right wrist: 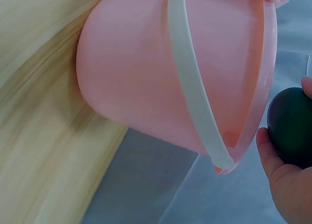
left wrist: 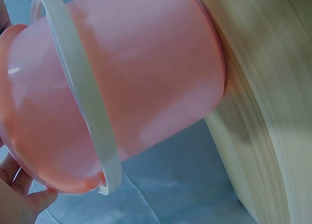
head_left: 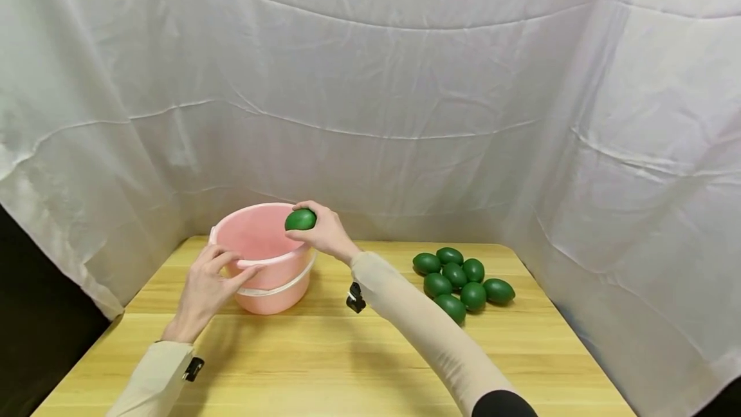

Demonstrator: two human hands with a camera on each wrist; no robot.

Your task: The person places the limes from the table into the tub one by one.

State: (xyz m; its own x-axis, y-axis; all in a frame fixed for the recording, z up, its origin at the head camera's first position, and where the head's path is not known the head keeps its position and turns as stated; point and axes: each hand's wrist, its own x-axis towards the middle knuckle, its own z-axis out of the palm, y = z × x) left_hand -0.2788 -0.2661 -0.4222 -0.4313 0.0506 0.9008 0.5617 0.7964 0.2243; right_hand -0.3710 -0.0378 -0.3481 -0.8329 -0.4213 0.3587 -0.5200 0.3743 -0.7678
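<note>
A pink bucket [head_left: 272, 282] with a white handle [right wrist: 191, 82] stands upright at the left of the table. My left hand [head_left: 204, 282] grips its near-left rim, thumb along the outside and fingers over the edge; the left wrist view shows the thumb [left wrist: 43, 199] against the rim. In my right hand [head_left: 325, 231] is a dark green, smooth, lime-like fruit [head_left: 300, 219], pinched between thumb and fingers at the bucket's right rim. The right wrist view has this fruit [right wrist: 292, 126] just beyond the rim, apart from it. The bucket's bottom is hidden inside.
Several more green lime-like fruits [head_left: 455, 275] lie in a cluster on the right of the wooden table [head_left: 324, 365], beyond the right forearm. A pale cloth curtain [head_left: 370, 114] hangs behind the table and along both sides. The bucket's handle hangs down around its front.
</note>
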